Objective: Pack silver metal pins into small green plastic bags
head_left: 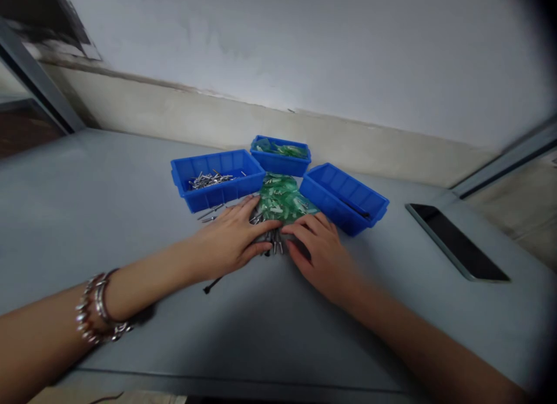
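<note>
Both hands rest on a mixed pile on the grey table. My left hand point(237, 233) lies on the pile's left side, fingers spread and thumb apart. My right hand point(319, 247) touches the right side with bent fingers, its thumb apart from them. Between them lie thin silver pieces resembling pop rivets point(275, 241), partly hidden under my fingers. Just behind, crumpled-looking translucent green pieces point(282, 201) are heaped up. A dark strip with a small square head, like a black cable tie point(211, 287), sticks out below my left hand. Neither hand visibly holds anything.
Around the pile stand a left blue bin point(226, 190) with silver rivet-like pieces, a back blue bin point(281, 163) with green pieces, and a right blue bin point(335, 209) with something dark inside. A phone point(456, 241) lies at the right. The wall point(304, 125) closes off the back.
</note>
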### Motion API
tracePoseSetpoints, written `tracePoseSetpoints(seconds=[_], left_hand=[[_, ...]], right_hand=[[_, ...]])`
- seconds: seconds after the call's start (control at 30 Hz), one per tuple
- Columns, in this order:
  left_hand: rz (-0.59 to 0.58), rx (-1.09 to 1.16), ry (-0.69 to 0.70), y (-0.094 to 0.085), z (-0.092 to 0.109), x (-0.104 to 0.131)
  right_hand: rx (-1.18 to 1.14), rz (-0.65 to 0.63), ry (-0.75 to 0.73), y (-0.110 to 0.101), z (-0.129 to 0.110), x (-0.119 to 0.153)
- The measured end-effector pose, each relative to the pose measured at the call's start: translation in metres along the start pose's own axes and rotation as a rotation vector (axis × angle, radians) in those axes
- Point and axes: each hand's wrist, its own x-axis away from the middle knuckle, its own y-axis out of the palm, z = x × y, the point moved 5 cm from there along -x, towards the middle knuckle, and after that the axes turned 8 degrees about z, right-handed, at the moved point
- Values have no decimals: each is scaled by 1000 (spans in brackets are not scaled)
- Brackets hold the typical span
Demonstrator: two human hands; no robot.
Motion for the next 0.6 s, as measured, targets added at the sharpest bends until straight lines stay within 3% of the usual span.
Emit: tracePoseSetpoints(seconds=[0.6], left_hand=[[8, -111, 43, -14, 10, -7]], right_hand=[[-36, -76, 24, 6, 3, -5]])
